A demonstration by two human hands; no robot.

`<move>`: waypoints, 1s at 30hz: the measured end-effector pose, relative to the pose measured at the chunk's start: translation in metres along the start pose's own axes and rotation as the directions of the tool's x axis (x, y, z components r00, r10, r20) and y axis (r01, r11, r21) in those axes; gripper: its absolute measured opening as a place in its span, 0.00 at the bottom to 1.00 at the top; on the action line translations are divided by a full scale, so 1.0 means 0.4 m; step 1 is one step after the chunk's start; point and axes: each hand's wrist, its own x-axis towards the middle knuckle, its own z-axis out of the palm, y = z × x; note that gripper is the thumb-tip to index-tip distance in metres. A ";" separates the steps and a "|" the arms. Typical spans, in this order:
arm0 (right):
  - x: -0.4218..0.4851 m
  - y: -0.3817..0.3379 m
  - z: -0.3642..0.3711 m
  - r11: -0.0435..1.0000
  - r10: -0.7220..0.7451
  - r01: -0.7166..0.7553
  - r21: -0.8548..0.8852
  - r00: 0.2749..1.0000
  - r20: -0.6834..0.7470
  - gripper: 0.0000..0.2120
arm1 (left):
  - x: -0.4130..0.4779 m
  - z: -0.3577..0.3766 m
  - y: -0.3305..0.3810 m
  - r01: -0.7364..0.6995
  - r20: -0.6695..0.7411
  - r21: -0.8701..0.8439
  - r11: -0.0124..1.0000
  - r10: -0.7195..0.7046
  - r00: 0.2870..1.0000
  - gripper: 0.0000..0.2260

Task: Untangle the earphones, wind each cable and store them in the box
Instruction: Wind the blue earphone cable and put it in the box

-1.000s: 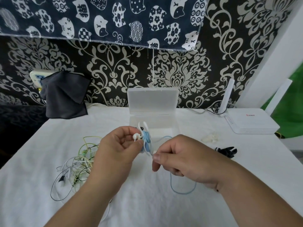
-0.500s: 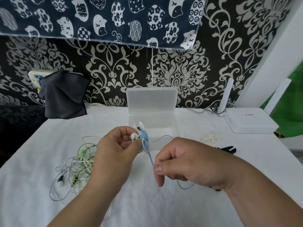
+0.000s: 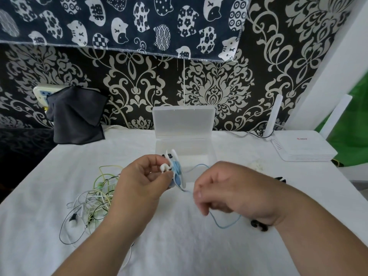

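Catalogue, from beside the table (image 3: 179, 251):

- **left hand** (image 3: 143, 186): fingers and thumb clamped on a white winder (image 3: 173, 155), held upright over the cloth. A white earbud (image 3: 164, 167) sits at the thumb.
- **blue cable** (image 3: 220, 226): wrapped round the winder's waist, with the slack looping onto the table.
- **right hand** (image 3: 233, 192): at three o'clock of the winder, fingers curled round the slack. Blur hides the exact pinch.
- **box** (image 3: 185, 124): clear, lid open, at twelve o'clock. The winder covers part of its front wall.
- **tangle of earphones** (image 3: 93, 200): at eight o'clock, partly behind the left wrist.
- **black clip** (image 3: 258, 226): half hidden by the right wrist.
- **white clips** (image 3: 256, 165): at two o'clock.
- **router** (image 3: 302, 148): at two o'clock, farther out.
- **dark cloth** (image 3: 77, 114): at ten o'clock.
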 end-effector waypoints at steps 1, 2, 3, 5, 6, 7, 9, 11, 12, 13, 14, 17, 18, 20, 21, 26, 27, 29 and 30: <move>-0.002 0.001 -0.010 0.999 0.016 -0.013 0.031 0.997 -0.081 0.11 | 0.003 -0.003 0.001 0.006 0.018 -0.008 1.000 -0.005 1.000 0.07; -0.004 0.004 -0.022 0.998 0.039 -0.029 0.062 0.985 -0.167 0.12 | 0.006 -0.006 0.003 0.012 0.039 -0.019 1.000 -0.011 0.999 0.07; -0.005 0.008 -0.034 0.995 0.066 -0.045 0.092 0.966 -0.251 0.13 | 0.009 -0.010 0.005 0.017 0.065 -0.024 1.000 -0.016 0.998 0.07; -0.005 0.017 -0.051 0.984 0.115 -0.055 0.167 0.919 -0.377 0.13 | 0.010 -0.012 0.009 0.019 0.123 -0.007 1.000 -0.018 0.992 0.08; -0.004 0.019 -0.055 0.979 0.117 -0.037 0.199 0.905 -0.408 0.13 | 0.008 -0.011 0.010 0.015 0.148 0.012 1.000 -0.017 0.989 0.09; -0.003 0.020 -0.055 0.978 0.099 -0.010 0.210 0.903 -0.419 0.13 | 0.005 -0.008 0.009 0.005 0.161 0.051 0.999 -0.013 0.987 0.09; -0.002 0.014 -0.044 0.984 0.014 0.055 0.172 0.927 -0.374 0.13 | -0.001 0.000 0.003 -0.056 0.162 0.208 0.977 0.022 0.987 0.09; 0.001 0.003 -0.024 0.987 -0.073 0.109 0.114 0.958 -0.277 0.12 | -0.005 0.008 -0.004 -0.098 0.156 0.327 0.940 0.048 0.987 0.09; 0.004 0.001 -0.016 0.987 -0.099 0.128 0.098 0.962 -0.255 0.12 | -0.006 0.010 -0.006 -0.108 0.164 0.341 0.934 0.054 0.985 0.10; 0.008 0.003 -0.012 0.985 -0.116 0.146 0.095 0.956 -0.268 0.13 | -0.007 0.010 -0.006 -0.118 0.179 0.341 0.933 0.058 0.982 0.10; 0.012 0.007 -0.011 0.982 -0.126 0.162 0.098 0.944 -0.304 0.13 | -0.009 0.010 -0.004 -0.129 0.204 0.336 0.933 0.061 0.977 0.11; 0.020 0.020 -0.017 0.987 -0.147 0.159 -0.006 0.901 -0.407 0.16 | -0.018 0.010 0.007 -0.132 0.327 0.314 0.940 0.023 0.945 0.11; 0.021 0.023 -0.021 0.988 -0.156 0.138 -0.073 0.889 -0.430 0.16 | -0.022 0.009 0.011 -0.120 0.375 0.283 0.952 0.006 0.927 0.09; 0.023 0.027 -0.025 0.977 -0.177 0.094 -0.190 0.858 -0.483 0.16 | -0.029 0.009 0.019 -0.078 0.450 0.188 0.979 -0.016 0.893 0.06; 0.025 0.030 -0.027 0.970 -0.187 0.074 -0.231 0.837 -0.514 0.15 | -0.030 0.008 0.023 -0.048 0.471 0.133 0.990 -0.021 0.882 0.06; 0.043 0.055 -0.027 0.984 -0.086 -0.016 -0.178 0.831 -0.550 0.15 | -0.030 0.004 0.035 0.075 0.429 -0.155 0.985 -0.001 0.903 0.05; 0.047 0.060 -0.022 0.986 -0.033 -0.055 -0.157 0.859 -0.510 0.15 | -0.029 0.002 0.034 0.069 0.403 -0.196 0.978 0.017 0.915 0.06; 0.053 0.070 -0.008 0.986 0.068 -0.123 -0.116 0.916 -0.395 0.16 | -0.023 0.003 0.029 0.042 0.347 -0.249 0.968 0.048 0.937 0.05; 0.056 0.074 0.002 0.986 0.096 -0.134 -0.094 0.940 -0.329 0.15 | -0.020 0.001 0.027 0.038 0.313 -0.277 0.960 0.053 0.948 0.05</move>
